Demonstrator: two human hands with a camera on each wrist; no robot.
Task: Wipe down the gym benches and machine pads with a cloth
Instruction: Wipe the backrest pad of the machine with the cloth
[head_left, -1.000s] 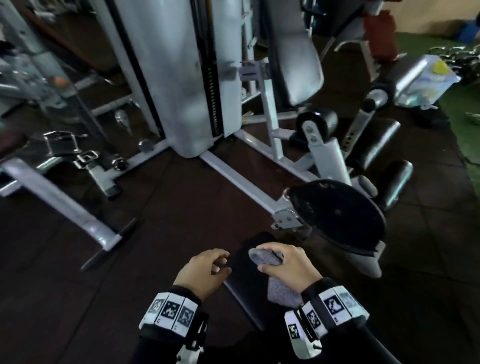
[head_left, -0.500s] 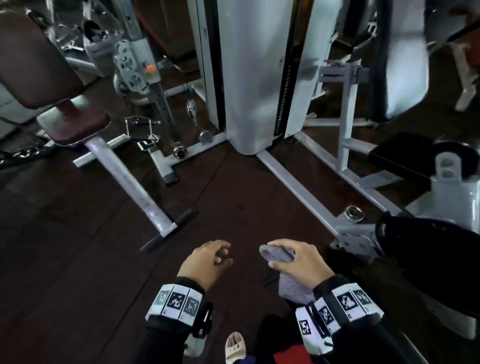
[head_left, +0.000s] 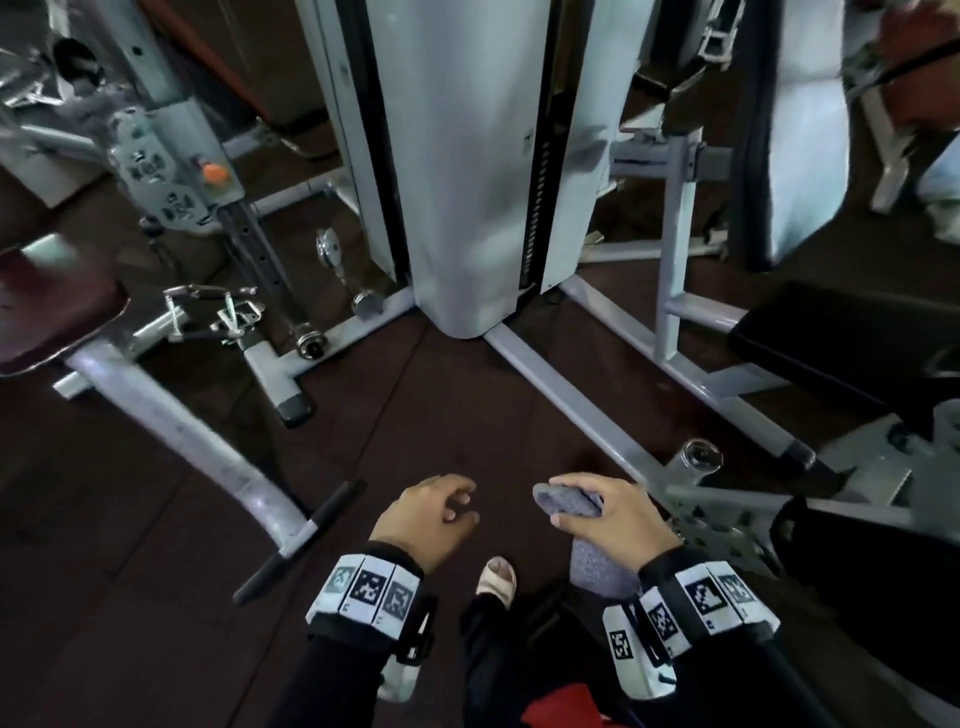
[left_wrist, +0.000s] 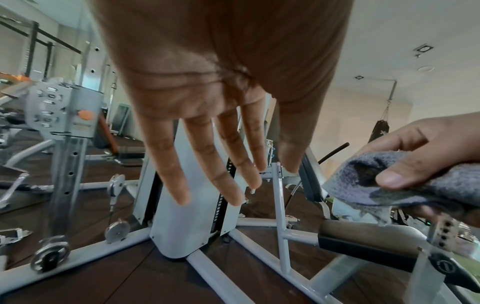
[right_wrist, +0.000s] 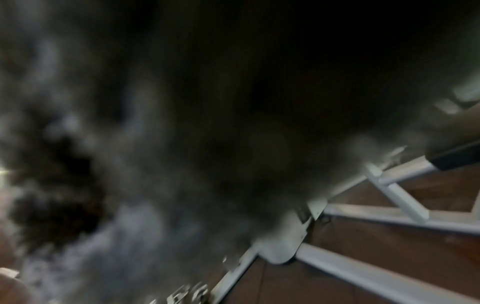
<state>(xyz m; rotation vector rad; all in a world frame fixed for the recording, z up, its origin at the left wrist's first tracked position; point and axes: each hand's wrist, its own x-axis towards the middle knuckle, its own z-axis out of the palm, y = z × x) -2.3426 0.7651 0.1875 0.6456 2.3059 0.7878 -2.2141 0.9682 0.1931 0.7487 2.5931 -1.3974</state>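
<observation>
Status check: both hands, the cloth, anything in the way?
Left hand open, empty. Right hand holds grey terry cloth, off any pad. Black rectangular seat pad ahead-right; white steel frame bar lies between.

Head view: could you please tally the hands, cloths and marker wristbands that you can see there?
hands: 2, left hand and right hand
grey cloth: 1
marker wristbands: 2
Total: 5
</observation>
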